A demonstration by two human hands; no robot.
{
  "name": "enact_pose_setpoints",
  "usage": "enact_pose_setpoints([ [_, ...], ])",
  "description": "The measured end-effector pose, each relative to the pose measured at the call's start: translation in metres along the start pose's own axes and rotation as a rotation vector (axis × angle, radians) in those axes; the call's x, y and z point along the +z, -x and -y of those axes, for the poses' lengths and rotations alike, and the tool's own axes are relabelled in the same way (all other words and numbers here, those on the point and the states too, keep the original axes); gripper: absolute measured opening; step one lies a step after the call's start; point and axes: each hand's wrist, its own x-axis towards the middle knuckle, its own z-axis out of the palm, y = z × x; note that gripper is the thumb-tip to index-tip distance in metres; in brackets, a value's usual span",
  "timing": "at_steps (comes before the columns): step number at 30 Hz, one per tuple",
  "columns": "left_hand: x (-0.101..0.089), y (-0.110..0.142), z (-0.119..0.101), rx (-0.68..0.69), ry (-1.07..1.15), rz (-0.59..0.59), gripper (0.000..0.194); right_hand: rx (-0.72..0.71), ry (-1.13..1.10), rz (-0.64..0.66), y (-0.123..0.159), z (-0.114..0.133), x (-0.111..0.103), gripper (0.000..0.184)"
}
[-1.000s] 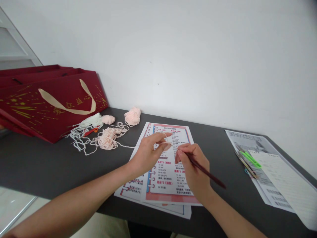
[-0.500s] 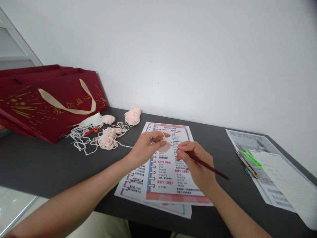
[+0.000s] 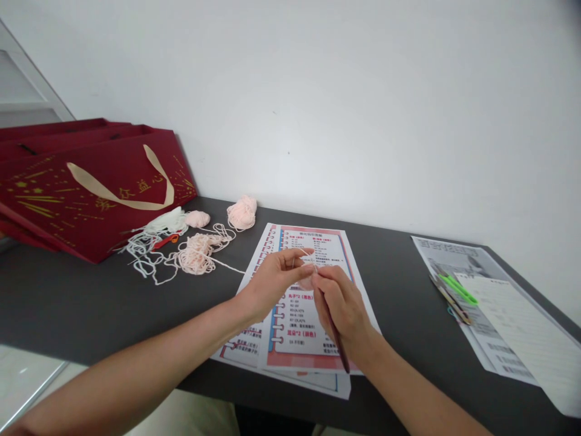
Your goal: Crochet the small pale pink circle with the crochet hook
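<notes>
Between my fingers is a small pale pink crochet piece, partly hidden. My left hand pinches its edge, with a strand of yarn running over the raised index finger. My right hand is closed around a dark brown crochet hook, its handle slanting down towards me and its tip at the piece. A pink strand leads left from my left hand to a loose heap of pink yarn. Under both hands lie printed pattern sheets.
Left of the sheets are a pink yarn ball, a smaller pink ball, white yarn and an orange-red item. Red gift bags lean at the back left. Green-handled snips rest on papers at the right.
My right hand has moved left, up against the piece and my left hand. The hook has swung from slanting rightwards to pointing more steeply down towards me.
</notes>
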Motion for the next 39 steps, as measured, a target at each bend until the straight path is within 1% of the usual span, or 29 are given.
enact_pose_setpoints([
  [2, -0.001, 0.000, -0.003, -0.050, 0.077, 0.037, 0.034, -0.073, 0.008, -0.016, 0.002, -0.003, 0.000, 0.023],
  [3, -0.001, 0.000, -0.005, -0.090, 0.123, 0.069, 0.031, -0.075, -0.018, -0.042, 0.003, -0.004, 0.000, 0.024],
  [4, -0.002, 0.000, -0.007, -0.131, 0.166, 0.097, 0.029, -0.044, -0.070, -0.064, 0.002, -0.005, -0.001, 0.023],
  [5, -0.004, -0.001, -0.009, -0.170, 0.197, 0.116, 0.028, 0.020, -0.156, -0.084, 0.001, -0.006, -0.002, 0.020],
  [6, -0.005, -0.001, -0.011, -0.199, 0.214, 0.124, 0.028, 0.113, -0.256, -0.110, -0.001, -0.007, -0.003, 0.016],
  [7, -0.006, -0.002, -0.012, -0.211, 0.216, 0.121, 0.029, 0.239, -0.413, -0.110, -0.004, -0.007, -0.004, 0.011],
  [9, -0.007, -0.002, -0.014, -0.185, 0.178, 0.099, 0.029, 0.426, -0.721, -0.128, -0.010, -0.005, -0.005, 0.005],
  [11, -0.007, -0.002, -0.014, -0.127, 0.129, 0.088, 0.029, 0.540, -0.904, -0.135, -0.016, -0.002, -0.006, 0.005],
  [13, -0.007, -0.002, -0.012, -0.067, 0.092, 0.083, 0.028, 0.594, -0.995, -0.132, -0.019, 0.001, -0.005, 0.005],
  [15, -0.007, -0.003, -0.011, -0.027, 0.064, 0.079, 0.027, 0.587, -1.018, -0.133, -0.019, 0.002, -0.005, 0.005],
  [17, -0.009, -0.003, -0.010, -0.009, 0.038, 0.070, 0.027, 0.531, -0.961, -0.134, -0.018, 0.002, -0.007, 0.005],
  [22, -0.014, -0.004, -0.015, -0.033, 0.022, 0.084, 0.027, 0.298, -0.616, -0.049, -0.013, -0.001, -0.018, 0.010],
  [24, -0.015, -0.004, -0.018, -0.052, 0.021, 0.095, 0.026, 0.248, -0.543, -0.024, -0.013, -0.002, -0.022, 0.012],
  [26, -0.016, -0.004, -0.021, -0.062, 0.013, 0.113, 0.027, 0.249, -0.576, -0.022, -0.014, -0.005, -0.024, 0.014],
  [30, -0.017, -0.004, -0.022, -0.071, 0.022, 0.137, 0.038, 0.335, -0.777, -0.045, -0.016, -0.011, -0.022, 0.014],
  [32, -0.018, -0.003, -0.023, -0.088, 0.046, 0.152, 0.045, 0.342, -0.793, -0.032, -0.017, -0.011, -0.023, 0.015],
  [36, -0.018, -0.001, -0.026, -0.145, 0.085, 0.206, 0.059, 0.302, -0.740, 0.026, -0.017, -0.009, -0.029, 0.016],
  [39, -0.019, 0.000, -0.028, -0.152, 0.071, 0.248, 0.066, 0.332, -0.799, 0.041, -0.018, -0.009, -0.031, 0.015],
])
